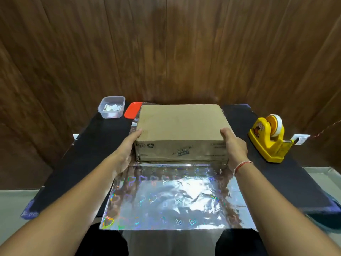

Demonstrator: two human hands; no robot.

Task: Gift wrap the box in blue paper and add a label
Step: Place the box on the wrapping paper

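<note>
Plain brown cardboard box (180, 126) sits at 12 o'clock on a silver holographic heart-print wrapping sheet (173, 198) on the black table (103, 143). Left hand (127, 146) grips its 9 o'clock side, right hand (233, 146) its 3 o'clock side. Yellow tape dispenser (267, 140) stands beyond the right hand.

A dark brown wood-panelled wall (166, 48) with vertical seams and strong grain filled the upper half of the view. Before it stood a worktop (103, 145) covered in black cloth. Pale grey floor (16, 196) showed at either side, and a white wall socket (300, 138) sat low on the right.
</note>
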